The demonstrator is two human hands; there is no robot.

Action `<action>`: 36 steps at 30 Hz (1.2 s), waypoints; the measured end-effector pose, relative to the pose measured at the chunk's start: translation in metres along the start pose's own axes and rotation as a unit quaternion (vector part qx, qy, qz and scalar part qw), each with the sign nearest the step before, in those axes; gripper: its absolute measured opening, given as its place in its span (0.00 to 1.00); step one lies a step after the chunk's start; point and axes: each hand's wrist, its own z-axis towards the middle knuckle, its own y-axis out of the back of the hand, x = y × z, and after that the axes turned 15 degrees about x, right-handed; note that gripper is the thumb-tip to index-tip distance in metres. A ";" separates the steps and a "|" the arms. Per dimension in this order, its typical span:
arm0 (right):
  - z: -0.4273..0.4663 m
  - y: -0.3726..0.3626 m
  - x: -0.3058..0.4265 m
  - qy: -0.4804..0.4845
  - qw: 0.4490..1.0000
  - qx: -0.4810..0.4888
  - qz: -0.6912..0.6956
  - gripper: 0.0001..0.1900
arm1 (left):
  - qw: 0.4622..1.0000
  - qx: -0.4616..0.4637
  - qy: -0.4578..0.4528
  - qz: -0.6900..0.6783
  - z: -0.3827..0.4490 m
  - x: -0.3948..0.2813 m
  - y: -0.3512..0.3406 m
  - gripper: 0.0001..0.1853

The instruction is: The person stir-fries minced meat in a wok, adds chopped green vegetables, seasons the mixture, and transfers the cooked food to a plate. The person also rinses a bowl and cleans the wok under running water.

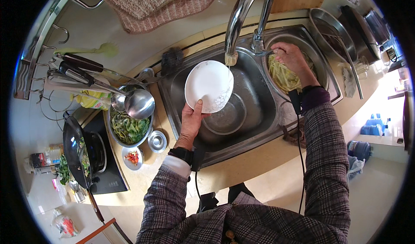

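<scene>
My left hand (192, 119) grips the rim of a white plate with a floral pattern (209, 85), thumb on its face, over the sink basin (256, 91). A thin stream of water falls from the chrome faucet (235, 27) at the plate's right edge. Under the plate, a round metal bowl (233, 119) rests in the basin. My right hand (288, 57) has its fingers closed at the end of the faucet's lever (265, 53). Below that hand sits a metal basin of pale cut strips (280, 75), in the smaller sink.
Left of the sink stand a bowl of leafy greens (129, 129), a small dish of chopped red peppers (132, 158) and hanging ladles (139, 103). A wok (76, 146) is on the cooktop at far left. A large metal pan (334, 33) leans at right.
</scene>
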 end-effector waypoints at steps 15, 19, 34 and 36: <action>-0.002 -0.009 -0.036 0.038 0.984 -0.136 -0.107 0.23 | 0.809 -0.051 -0.211 0.546 -0.075 -0.041 0.000 0.26; -0.040 -0.004 -0.023 0.095 0.984 -0.147 -0.044 0.23 | 0.793 -0.023 -0.220 0.568 -0.094 -0.052 -0.003 0.32; -0.151 -0.107 0.065 0.018 0.994 0.011 0.111 0.21 | 0.765 0.009 -0.294 0.573 -0.133 -0.075 -0.003 0.33; -0.155 -0.118 0.074 0.011 0.993 0.028 0.111 0.21 | 0.779 -0.003 -0.285 0.558 -0.144 -0.078 0.003 0.32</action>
